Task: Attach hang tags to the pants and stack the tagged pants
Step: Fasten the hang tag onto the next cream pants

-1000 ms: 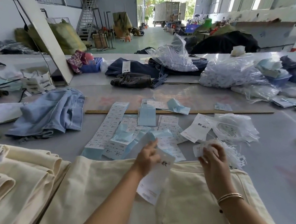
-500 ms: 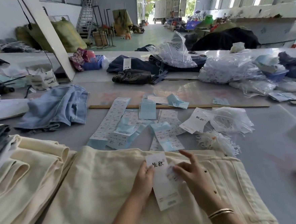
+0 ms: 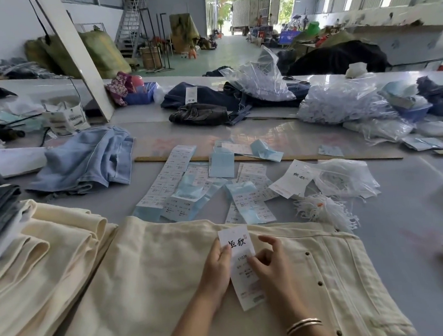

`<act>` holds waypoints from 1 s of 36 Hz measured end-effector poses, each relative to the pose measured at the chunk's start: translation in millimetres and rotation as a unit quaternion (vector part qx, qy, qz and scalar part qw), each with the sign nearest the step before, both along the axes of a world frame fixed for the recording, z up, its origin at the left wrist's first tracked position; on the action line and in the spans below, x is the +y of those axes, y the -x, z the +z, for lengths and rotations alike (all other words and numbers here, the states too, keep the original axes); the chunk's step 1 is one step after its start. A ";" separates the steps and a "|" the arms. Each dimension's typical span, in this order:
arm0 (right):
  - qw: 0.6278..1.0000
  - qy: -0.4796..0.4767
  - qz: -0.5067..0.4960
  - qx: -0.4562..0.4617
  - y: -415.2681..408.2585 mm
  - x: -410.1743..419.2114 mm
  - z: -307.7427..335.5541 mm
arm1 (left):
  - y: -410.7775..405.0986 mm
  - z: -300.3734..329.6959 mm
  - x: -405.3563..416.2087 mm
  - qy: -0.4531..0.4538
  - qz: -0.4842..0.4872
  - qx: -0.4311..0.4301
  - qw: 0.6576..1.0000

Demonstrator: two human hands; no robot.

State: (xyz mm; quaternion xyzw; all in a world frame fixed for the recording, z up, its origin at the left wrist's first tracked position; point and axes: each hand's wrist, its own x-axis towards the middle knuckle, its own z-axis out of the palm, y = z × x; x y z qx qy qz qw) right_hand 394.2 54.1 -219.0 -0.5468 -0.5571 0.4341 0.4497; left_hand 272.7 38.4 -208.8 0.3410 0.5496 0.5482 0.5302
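Wide grey surface [image 3: 393,234], spread with garments and paper. Cream pants [image 3: 149,277] laid flat across its near edge, landmark for the rest. Left of the pants, a stack of folded cream pants [image 3: 38,259]. Beyond the pants, sticker sheets [image 3: 179,186] and a tuft of white tag strings [image 3: 323,208]. On the pants, near the waistband, a white hang tag [image 3: 237,248], pinched at its left edge by the left hand [image 3: 217,268]; right hand [image 3: 268,265] pinching its middle, possibly with a sticker.
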 end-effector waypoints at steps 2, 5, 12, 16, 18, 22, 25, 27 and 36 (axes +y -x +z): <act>1.000 -0.002 -0.005 -0.010 0.8 0.3 -0.8 | 0.6 -0.8 -0.1 -0.011 -0.003 -0.005 1.000; 1.000 -0.007 -0.013 -0.022 2.1 0.4 -1.0 | 0.9 -2.2 -0.6 -0.029 -0.022 -0.003 0.999; 0.996 -0.033 -0.016 -0.084 5.4 0.9 -1.2 | -3.4 -6.3 0.2 -0.044 0.004 0.046 0.998; 0.992 -0.047 -0.033 -0.112 6.8 -3.6 -0.5 | -0.9 -6.9 -0.1 -0.040 0.030 -0.001 0.999; 0.988 -0.061 -0.049 -0.136 4.0 -3.0 -1.0 | 1.9 -6.3 -0.4 -0.044 0.041 -0.048 0.997; 0.996 0.001 0.039 -0.083 0.8 -5.0 1.3 | 5.3 -8.3 0.5 -0.039 0.067 -0.093 0.993; 0.995 0.019 0.102 -0.009 -3.1 -9.3 1.8 | 2.1 -8.2 1.6 -0.040 0.097 -0.075 0.992; 0.993 0.012 0.120 0.015 -8.4 -10.8 4.6 | -2.4 -7.8 1.9 -0.054 0.112 -0.010 0.992; 0.981 -0.047 0.135 -0.129 -42.1 11.3 19.6 | -22.6 -7.8 -2.6 -0.071 0.129 0.245 0.958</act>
